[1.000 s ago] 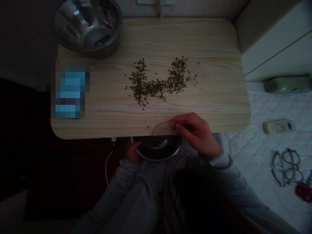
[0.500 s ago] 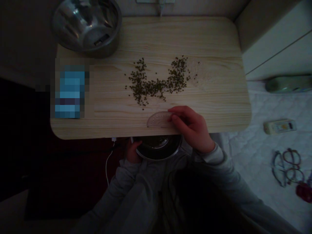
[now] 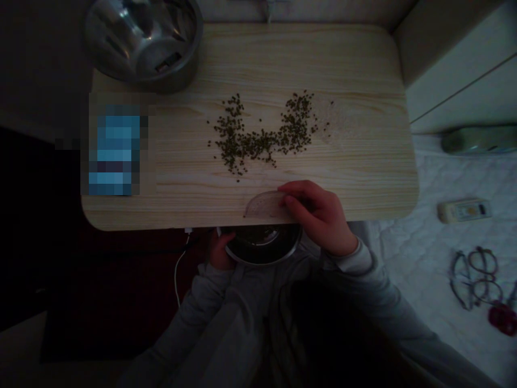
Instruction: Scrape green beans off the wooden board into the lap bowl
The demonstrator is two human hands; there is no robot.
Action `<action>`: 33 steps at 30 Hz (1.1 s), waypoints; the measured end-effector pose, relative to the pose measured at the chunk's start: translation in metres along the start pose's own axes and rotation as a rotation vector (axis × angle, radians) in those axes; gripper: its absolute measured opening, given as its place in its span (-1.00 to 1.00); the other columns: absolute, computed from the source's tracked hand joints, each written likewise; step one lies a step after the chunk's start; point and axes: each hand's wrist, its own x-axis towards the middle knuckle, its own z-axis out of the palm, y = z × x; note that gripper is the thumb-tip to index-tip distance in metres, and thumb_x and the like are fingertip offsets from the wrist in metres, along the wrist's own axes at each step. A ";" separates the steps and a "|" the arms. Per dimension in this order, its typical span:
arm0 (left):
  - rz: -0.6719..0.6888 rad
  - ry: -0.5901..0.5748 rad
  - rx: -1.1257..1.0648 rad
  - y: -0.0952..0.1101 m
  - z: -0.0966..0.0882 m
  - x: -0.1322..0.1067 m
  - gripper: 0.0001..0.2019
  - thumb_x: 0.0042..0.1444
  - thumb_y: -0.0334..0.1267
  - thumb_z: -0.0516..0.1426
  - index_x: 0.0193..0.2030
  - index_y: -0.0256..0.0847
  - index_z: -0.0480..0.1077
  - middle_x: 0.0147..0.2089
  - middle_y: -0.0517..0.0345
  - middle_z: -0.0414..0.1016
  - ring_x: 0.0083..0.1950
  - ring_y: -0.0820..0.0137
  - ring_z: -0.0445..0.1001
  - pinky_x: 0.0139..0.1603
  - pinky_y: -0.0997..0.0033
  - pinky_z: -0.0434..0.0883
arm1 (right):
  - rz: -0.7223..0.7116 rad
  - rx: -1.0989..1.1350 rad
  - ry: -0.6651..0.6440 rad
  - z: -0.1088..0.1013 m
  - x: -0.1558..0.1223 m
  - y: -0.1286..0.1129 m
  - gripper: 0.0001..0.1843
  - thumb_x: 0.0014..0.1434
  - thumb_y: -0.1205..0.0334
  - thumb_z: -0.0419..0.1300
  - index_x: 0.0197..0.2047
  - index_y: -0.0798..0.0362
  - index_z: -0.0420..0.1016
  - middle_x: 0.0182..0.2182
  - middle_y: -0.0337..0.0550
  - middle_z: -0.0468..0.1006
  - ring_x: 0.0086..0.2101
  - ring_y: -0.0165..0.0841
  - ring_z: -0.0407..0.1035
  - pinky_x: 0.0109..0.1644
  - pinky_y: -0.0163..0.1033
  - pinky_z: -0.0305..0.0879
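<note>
Had a blue thing (image 3: 115,153), too masked to name, at the left end of the wooden table (image 3: 355,178) and a steel bowl (image 3: 181,81) at the far corner, both presumably out of the hands' way. Held with the left hand (image 3: 221,252), thumb over the rim and fingers hidden, a dark pan (image 3: 262,252) just below the near edge, probably with the lap as support. Saw small dark beans (image 3: 262,144) strewn in a rough U mid-table. Pinched a clear protractor (image 3: 262,206) by its right end, near the front edge, in the nearly closed right hand (image 3: 317,218), seemingly to leave the curve exposed, with 1 stray bean (image 3: 244,216) at the left tip. Had a remote (image 3: 464,210) and a bottle (image 3: 479,140) on the bedding (image 3: 404,291), well apart from both hands.
</note>
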 end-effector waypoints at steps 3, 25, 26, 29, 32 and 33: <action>-0.042 -0.029 -0.034 0.002 0.002 0.001 -0.95 -0.35 -0.33 0.13 -0.61 -0.19 0.39 -0.50 0.19 0.44 -0.23 0.27 0.40 -0.18 0.29 0.29 | 0.002 0.015 -0.003 -0.001 -0.001 0.001 -0.77 0.04 0.22 0.00 -0.20 0.01 0.33 -0.40 -0.20 0.44 -0.35 -0.39 0.31 -0.25 -0.23 0.24; -0.078 -0.104 -0.165 0.011 0.012 -0.001 -0.90 -0.32 -0.33 0.12 -0.55 -0.19 0.41 -0.47 0.19 0.46 -0.25 0.29 0.41 -0.17 0.29 0.30 | -0.083 -0.053 -0.053 -0.003 0.001 -0.002 -0.74 0.05 0.19 0.00 -0.17 -0.02 0.33 -0.36 -0.19 0.45 -0.32 -0.39 0.31 -0.22 -0.23 0.22; -0.077 -0.107 -0.159 0.010 0.011 -0.001 -0.91 -0.32 -0.33 0.12 -0.56 -0.18 0.40 -0.48 0.20 0.46 -0.26 0.29 0.41 -0.18 0.29 0.31 | -0.091 -0.065 -0.056 -0.003 0.001 -0.002 -0.75 0.05 0.19 0.00 -0.17 -0.02 0.34 -0.37 -0.19 0.46 -0.32 -0.38 0.31 -0.23 -0.23 0.22; -0.068 -0.096 -0.130 0.008 0.009 0.000 -0.96 -0.30 -0.33 0.12 -0.60 -0.18 0.39 -0.47 0.21 0.46 -0.26 0.29 0.41 -0.18 0.30 0.31 | -0.113 -0.097 -0.069 -0.003 0.002 -0.002 -0.75 0.05 0.19 0.00 -0.17 -0.01 0.34 -0.39 -0.20 0.46 -0.34 -0.39 0.31 -0.23 -0.23 0.20; -0.044 -0.073 -0.098 0.007 0.006 0.001 -0.97 -0.35 -0.38 0.14 -0.66 -0.18 0.37 -0.47 0.20 0.46 -0.20 0.28 0.39 -0.14 0.32 0.28 | -0.129 -0.121 -0.072 -0.004 0.002 -0.002 -0.75 0.05 0.21 0.00 -0.17 -0.01 0.34 -0.41 -0.20 0.47 -0.35 -0.39 0.30 -0.24 -0.24 0.19; -0.038 -0.062 -0.088 0.007 0.006 0.001 -0.96 -0.37 -0.39 0.14 -0.68 -0.18 0.37 -0.48 0.20 0.45 -0.19 0.28 0.39 -0.13 0.33 0.27 | -0.133 -0.127 -0.074 -0.004 0.002 -0.002 -0.75 0.05 0.21 0.00 -0.17 0.00 0.34 -0.41 -0.20 0.47 -0.36 -0.39 0.30 -0.24 -0.24 0.19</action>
